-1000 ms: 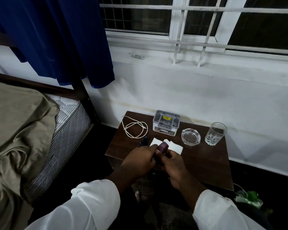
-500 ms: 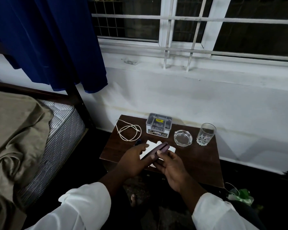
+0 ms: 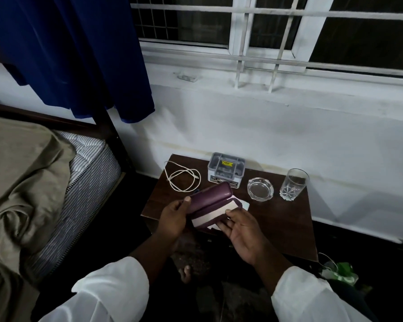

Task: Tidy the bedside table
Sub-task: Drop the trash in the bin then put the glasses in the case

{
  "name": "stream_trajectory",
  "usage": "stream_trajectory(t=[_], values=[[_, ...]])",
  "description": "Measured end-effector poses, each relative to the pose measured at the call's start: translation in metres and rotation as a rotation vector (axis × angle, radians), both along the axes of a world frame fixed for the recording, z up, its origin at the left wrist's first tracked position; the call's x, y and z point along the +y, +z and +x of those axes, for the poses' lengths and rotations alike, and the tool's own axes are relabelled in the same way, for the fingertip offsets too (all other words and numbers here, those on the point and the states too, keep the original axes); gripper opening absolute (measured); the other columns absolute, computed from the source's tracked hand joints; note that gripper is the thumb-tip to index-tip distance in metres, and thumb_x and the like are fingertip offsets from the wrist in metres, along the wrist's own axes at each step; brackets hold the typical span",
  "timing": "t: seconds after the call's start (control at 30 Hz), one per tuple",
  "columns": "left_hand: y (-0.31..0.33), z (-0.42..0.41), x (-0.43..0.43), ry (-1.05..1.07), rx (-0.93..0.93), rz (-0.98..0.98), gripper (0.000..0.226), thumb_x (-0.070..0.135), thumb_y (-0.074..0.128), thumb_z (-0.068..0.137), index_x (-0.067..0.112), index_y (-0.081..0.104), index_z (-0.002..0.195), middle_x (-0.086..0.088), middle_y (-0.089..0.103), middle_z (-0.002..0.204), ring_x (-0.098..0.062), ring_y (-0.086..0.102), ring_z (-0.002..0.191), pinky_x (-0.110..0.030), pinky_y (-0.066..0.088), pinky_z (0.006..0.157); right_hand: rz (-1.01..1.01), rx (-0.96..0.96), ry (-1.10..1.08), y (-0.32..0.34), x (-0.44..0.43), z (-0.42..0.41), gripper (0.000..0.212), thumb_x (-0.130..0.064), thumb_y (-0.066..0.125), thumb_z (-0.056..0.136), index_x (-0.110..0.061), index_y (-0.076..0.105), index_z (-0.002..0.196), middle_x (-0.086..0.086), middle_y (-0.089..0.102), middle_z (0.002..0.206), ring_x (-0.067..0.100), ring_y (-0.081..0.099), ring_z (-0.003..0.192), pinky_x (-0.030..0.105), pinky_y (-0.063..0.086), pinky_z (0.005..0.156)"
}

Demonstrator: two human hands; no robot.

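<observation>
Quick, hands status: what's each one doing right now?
Left hand: grips the open purple case by its lid.
Right hand: pinches the same case's lower half.

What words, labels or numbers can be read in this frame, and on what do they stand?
Yellow sticker on the grey box lid: dark print, too blurred to read.
Front label of the grey box: pale lettering, partly hidden behind the purple case, too small to read.
No other text shows.

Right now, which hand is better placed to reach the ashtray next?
Right. Both hold the open purple case, but the ashtray sits to its right, nearer the right hand; the left hand would cross over the case.
</observation>
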State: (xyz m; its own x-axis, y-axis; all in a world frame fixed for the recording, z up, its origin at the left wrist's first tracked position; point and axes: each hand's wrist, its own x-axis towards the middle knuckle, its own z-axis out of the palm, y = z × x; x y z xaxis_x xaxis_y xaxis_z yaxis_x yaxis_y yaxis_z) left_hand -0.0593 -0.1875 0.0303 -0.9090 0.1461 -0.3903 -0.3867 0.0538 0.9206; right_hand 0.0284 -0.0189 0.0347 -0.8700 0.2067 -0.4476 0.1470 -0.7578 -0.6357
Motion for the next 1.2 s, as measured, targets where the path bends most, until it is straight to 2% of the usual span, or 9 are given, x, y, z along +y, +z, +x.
stream_trajectory(t=[0.23,0.33,0.43,0.53,0.6,0.7,0.8,0.93,1.2], values=[[-0.020,-0.027,-0.025,0.118,-0.047,0.044,0.030,0.031,0.055,0.104,0.008,0.074,0.098,-0.031,0.072,0.111,-0.053,0.067,0.109,-0.073,0.050,0.094,0.032,-0.067,0.117,-0.017,-0.014,-0.034,0.016,0.011,0.058,0.087,-0.003,0.064,0.090,0.021,0.066,0.101,0.033,0.070,0.101,0.040,0.062,0.084],[-0.025,-0.047,-0.046,0.178,-0.030,-0.010,0.030,0.032,0.055,0.104,0.009,0.072,0.097,-0.029,0.073,0.105,-0.045,0.073,0.094,-0.064,0.057,0.089,0.127,-0.098,0.185,-0.022,-0.019,-0.052,0.018,0.007,0.064,0.087,0.001,0.067,0.104,0.022,0.069,0.104,0.034,0.069,0.104,0.037,0.062,0.084],[-0.037,-0.063,-0.073,0.237,-0.025,-0.091,0.031,0.034,0.055,0.103,0.012,0.070,0.089,-0.029,0.072,0.102,-0.039,0.072,0.089,-0.063,0.058,0.086,0.314,-0.220,0.206,-0.032,-0.023,-0.071,0.027,0.000,0.067,0.089,0.001,0.065,0.116,0.020,0.071,0.101,0.029,0.073,0.090,0.031,0.064,0.073],[-0.052,-0.072,-0.098,0.257,-0.012,-0.169,0.030,0.040,0.054,0.101,0.015,0.069,0.092,-0.021,0.072,0.106,-0.046,0.069,0.106,-0.067,0.053,0.095,0.594,-0.307,0.208,-0.045,-0.031,-0.090,0.025,-0.002,0.063,0.091,0.005,0.064,0.115,0.018,0.069,0.090,0.025,0.067,0.074,0.035,0.060,0.073],[-0.063,-0.074,-0.109,0.252,-0.001,-0.201,0.033,0.045,0.055,0.096,0.015,0.067,0.097,-0.019,0.071,0.108,-0.046,0.068,0.111,-0.065,0.052,0.099,0.966,-0.295,0.277,-0.053,-0.034,-0.100,0.026,-0.005,0.065,0.089,-0.001,0.066,0.115,0.017,0.072,0.099,0.027,0.067,0.083,0.042,0.056,0.087],[-0.080,-0.075,-0.121,0.268,0.028,-0.237,0.048,0.056,0.055,0.088,0.010,0.067,0.094,-0.029,0.071,0.103,-0.045,0.070,0.096,-0.068,0.054,0.091,1.501,-0.094,0.443,-0.055,-0.035,-0.113,0.036,-0.008,0.063,0.089,-0.013,0.064,0.124,0.009,0.066,0.123,0.025,0.064,0.110,0.040,0.051,0.097],[-0.091,-0.073,-0.124,0.289,0.066,-0.266,0.042,0.049,0.054,0.094,0.011,0.070,0.090,-0.024,0.073,0.094,-0.040,0.071,0.092,-0.062,0.056,0.088,1.788,0.121,0.621,-0.057,-0.034,-0.127,0.050,-0.007,0.057,0.090,-0.022,0.055,0.138,0.001,0.051,0.142,0.026,0.061,0.117,0.041,0.053,0.091],[-0.099,-0.072,-0.127,0.268,0.098,-0.352,0.038,0.040,0.052,0.101,0.019,0.065,0.073,0.007,0.061,0.063,-0.010,0.056,0.063,-0.036,0.048,0.067,1.899,0.190,0.847,-0.062,-0.032,-0.145,0.044,-0.008,0.056,0.092,-0.023,0.059,0.133,0.000,0.054,0.138,0.027,0.059,0.119,0.038,0.052,0.089],[-0.094,-0.078,-0.124,0.223,0.140,-0.358,0.039,0.032,0.051,0.105,0.001,0.064,0.086,-0.007,0.057,0.072,-0.014,0.053,0.066,-0.033,0.045,0.064,1.882,0.146,0.890,-0.073,-0.031,-0.152,0.030,-0.008,0.057,0.094,-0.015,0.066,0.121,0.009,0.061,0.124,0.030,0.063,0.111,0.037,0.049,0.091]])
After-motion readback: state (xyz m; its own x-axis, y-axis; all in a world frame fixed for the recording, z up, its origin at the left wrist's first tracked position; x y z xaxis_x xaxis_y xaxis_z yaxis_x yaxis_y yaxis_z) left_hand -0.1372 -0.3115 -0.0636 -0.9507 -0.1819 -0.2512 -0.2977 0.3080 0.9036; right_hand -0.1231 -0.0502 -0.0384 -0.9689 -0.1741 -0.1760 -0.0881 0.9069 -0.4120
